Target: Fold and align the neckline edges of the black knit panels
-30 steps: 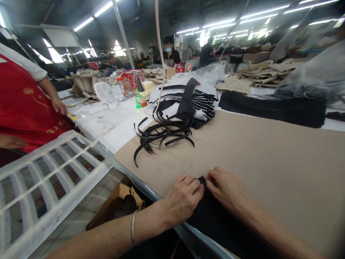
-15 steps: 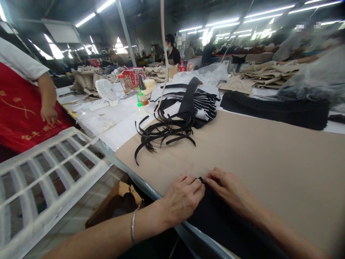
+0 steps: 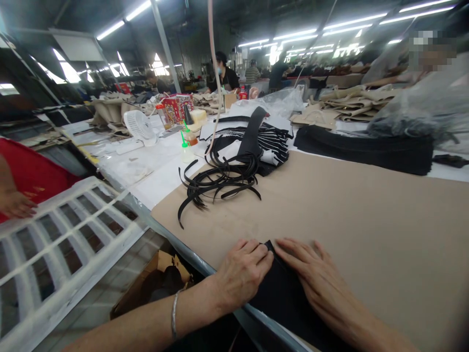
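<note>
A black sheet of leather-like material (image 3: 289, 298) lies at the table's front edge, on a large beige sheet (image 3: 366, 210). My left hand (image 3: 242, 271) has its fingers curled together at the sheet's far left corner, gripping its edge. Stretched out flat, my right hand (image 3: 311, 271) rests along the other side of the black sheet, fingertips close to the same corner. The thumb of the left hand is mostly hidden. Beyond both hands, a loose bundle of thin black strips (image 3: 220, 181) sits on the beige sheet.
Behind the strips is a pile of cut black pieces (image 3: 271, 142); black panels (image 3: 366, 149) lie to its right. Glue bottles (image 3: 187, 146) and a white fan (image 3: 139, 126) stand back left. A white slatted rack (image 3: 73, 244) and a co-worker's hand (image 3: 16, 203) are at left.
My right hand has flattened and its fingers have straightened over the black sheet. My left hand stays at the corner. The co-worker in red has moved left, hand now at the rack.
</note>
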`<action>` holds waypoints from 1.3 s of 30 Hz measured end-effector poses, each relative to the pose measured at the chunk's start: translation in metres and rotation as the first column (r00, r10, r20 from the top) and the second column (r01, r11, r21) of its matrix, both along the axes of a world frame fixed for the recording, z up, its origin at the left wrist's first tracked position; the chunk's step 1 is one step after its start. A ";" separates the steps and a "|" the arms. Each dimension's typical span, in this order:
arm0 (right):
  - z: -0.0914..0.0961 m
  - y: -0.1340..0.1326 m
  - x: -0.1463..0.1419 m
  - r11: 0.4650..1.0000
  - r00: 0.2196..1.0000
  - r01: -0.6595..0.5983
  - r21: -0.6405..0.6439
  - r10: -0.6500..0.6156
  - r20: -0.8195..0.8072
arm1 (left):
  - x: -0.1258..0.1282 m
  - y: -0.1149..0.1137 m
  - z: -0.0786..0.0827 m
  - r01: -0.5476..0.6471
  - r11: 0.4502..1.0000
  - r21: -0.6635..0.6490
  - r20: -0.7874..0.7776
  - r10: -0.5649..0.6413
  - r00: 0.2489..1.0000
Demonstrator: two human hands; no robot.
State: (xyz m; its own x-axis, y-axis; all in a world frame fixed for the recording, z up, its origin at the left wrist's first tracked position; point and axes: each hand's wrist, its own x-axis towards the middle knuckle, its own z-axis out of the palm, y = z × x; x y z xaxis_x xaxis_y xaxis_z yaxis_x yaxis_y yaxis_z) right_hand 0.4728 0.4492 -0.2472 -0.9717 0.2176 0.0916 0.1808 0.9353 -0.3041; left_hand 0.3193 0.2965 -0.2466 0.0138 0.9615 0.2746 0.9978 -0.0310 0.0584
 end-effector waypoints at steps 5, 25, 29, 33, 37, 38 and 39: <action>0.000 0.000 0.000 1.000 1.000 0.023 -0.005 -0.023 0.013 | 0.000 -0.001 -0.001 0.000 1.000 0.004 0.004 0.000 1.000; 0.020 -0.014 0.001 0.998 0.997 0.066 -0.022 -0.067 -0.034 | 0.000 0.000 -0.005 0.006 0.997 0.080 0.081 -0.013 0.997; 0.012 -0.012 0.001 0.999 0.998 0.046 0.029 -0.045 -0.041 | 0.001 -0.001 -0.005 0.004 0.997 0.081 0.077 -0.011 0.997; 0.003 -0.008 0.003 0.998 1.000 0.013 0.061 -0.012 -0.028 | 0.001 -0.001 -0.006 -0.001 0.996 0.088 0.070 -0.005 0.998; -0.003 -0.007 0.006 0.996 1.000 0.004 0.092 -0.002 -0.015 | 0.000 0.000 -0.007 0.007 0.996 0.092 0.071 -0.013 0.997; -0.003 -0.006 0.006 0.995 1.000 -0.003 0.103 0.005 -0.012 | 0.000 0.000 -0.007 0.010 0.995 0.094 0.072 -0.017 0.997; -0.003 -0.006 0.007 0.994 1.000 -0.011 0.112 0.012 -0.007 | 0.000 0.000 -0.007 0.013 0.995 0.095 0.074 -0.020 0.997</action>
State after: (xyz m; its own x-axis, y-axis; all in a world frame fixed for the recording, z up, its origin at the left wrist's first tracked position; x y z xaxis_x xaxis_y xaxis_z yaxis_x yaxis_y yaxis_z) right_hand 0.4794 0.4427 -0.2502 -0.9733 0.1945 0.1223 0.1680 0.9656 -0.1985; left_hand 0.3195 0.2969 -0.2536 0.0053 0.9311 0.3647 0.9901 -0.0560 0.1287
